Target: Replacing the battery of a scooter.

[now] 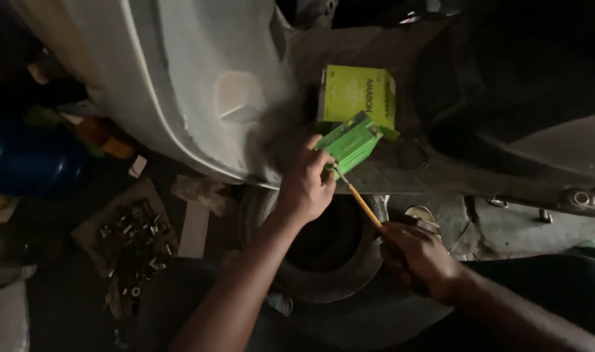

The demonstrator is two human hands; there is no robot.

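Note:
My left hand (305,184) grips the near end of a small green box-shaped battery (351,140) that rests tilted on the dark floorboard of a scooter. My right hand (420,255) holds a screwdriver (359,198) with a yellow shaft by its dark handle. The screwdriver's tip touches the battery's near lower edge, just beside my left fingers. Behind the battery lies a green cardboard box (357,96).
A pale scooter body panel (180,85) fills the upper left. A black tyre (330,251) lies on the ground under my arms. A pile of loose bolts and screws (136,242) sits on a rag at left, near a blue round container (30,160).

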